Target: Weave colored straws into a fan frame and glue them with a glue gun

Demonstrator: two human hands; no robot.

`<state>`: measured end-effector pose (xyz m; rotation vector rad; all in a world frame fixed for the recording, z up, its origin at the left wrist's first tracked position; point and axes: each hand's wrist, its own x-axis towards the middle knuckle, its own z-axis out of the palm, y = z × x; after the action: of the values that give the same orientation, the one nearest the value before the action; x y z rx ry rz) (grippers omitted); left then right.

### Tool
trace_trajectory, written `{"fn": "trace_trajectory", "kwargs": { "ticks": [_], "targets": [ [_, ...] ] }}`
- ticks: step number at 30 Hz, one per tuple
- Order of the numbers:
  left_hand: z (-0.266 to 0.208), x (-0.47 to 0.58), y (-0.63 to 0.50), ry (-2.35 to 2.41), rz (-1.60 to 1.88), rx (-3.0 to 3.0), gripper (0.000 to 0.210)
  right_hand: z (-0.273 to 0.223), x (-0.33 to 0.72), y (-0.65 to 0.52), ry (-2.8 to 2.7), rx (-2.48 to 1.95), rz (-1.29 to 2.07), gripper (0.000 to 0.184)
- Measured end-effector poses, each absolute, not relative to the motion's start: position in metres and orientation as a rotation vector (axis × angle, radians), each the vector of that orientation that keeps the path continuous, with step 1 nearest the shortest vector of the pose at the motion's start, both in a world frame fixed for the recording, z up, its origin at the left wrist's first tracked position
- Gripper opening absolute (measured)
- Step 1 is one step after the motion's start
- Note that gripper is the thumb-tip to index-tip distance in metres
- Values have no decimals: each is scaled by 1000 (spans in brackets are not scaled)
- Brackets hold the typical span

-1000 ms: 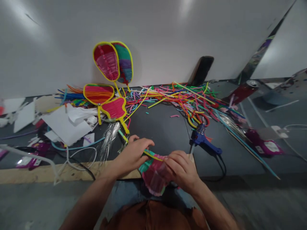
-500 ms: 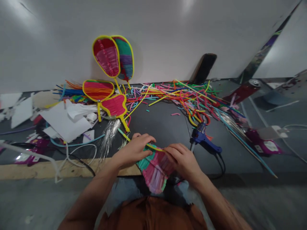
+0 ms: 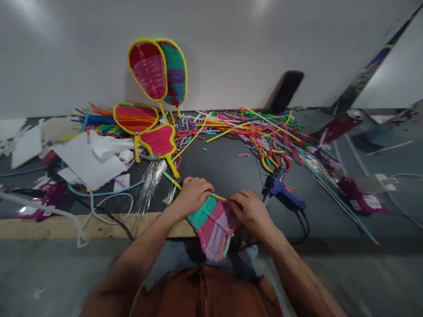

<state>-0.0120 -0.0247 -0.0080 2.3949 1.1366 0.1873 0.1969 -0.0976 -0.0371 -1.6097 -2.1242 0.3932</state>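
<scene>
At the table's front edge I hold a fan-shaped panel of pipe cleaners [image 3: 213, 229], striped teal, pink and lilac. A yellow pipe cleaner [image 3: 219, 197] lies along its far edge. My left hand [image 3: 194, 193] is closed on the far left side of that edge, with the yellow strand under its fingers. My right hand [image 3: 249, 209] pinches the strand's right part and the panel's right corner; its fingertips are partly hidden. Just beyond the left hand lie two yellow-rimmed pieces, one pink [image 3: 160, 141] and one red and orange [image 3: 135, 118].
Two yellow-rimmed fans [image 3: 148, 68] lean against the white wall. Loose pipe cleaners [image 3: 231, 125] heap along the back. To the right are a blue glue gun [image 3: 280, 191], scissors [image 3: 269, 165], a phone [image 3: 284, 92] and a red can [image 3: 345, 123]. Paper scraps [image 3: 89, 160] and cables lie left.
My right hand has shifted slightly, and more of the panel's face shows, lying flatter. The yellow strand now sits straighter along the far edge between my hands.
</scene>
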Motion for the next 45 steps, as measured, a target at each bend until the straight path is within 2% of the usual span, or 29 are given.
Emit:
{"fn": "trace_trajectory", "kwargs": {
  "ticks": [10, 17, 20, 27, 34, 38, 41, 45],
  "targets": [
    [-13, -11, -25, 1152, 175, 2416, 21, -39, 198, -101, -2158, -1546, 419, 26],
    [-11, -30, -38, 1347, 437, 2421, 25, -37, 196, -103, -2205, -1546, 326, 23],
    [-10, -45, -53, 1435, 618, 2308, 22, -41, 194, -104, -2191, -1518, 263, 20],
    [-28, -70, -91, 1612, 738, 1668, 20, -36, 195, -123, -2083, -1488, 127, 22],
    [-24, -55, -96, 1297, 958, 810, 46, 15, 193, -146, -2128, -1272, 17, 25],
    [-16, -43, -92, 992, 943, 619, 56, 43, 193, -151, -2289, -1046, -42, 28],
    [-16, -38, -87, 804, 959, 612, 54, 55, 193, -153, -2358, -891, -126, 28],
    [-17, -39, -79, 624, 960, 665, 39, 57, 196, -155, -2355, -798, -150, 28]
  ]
}}
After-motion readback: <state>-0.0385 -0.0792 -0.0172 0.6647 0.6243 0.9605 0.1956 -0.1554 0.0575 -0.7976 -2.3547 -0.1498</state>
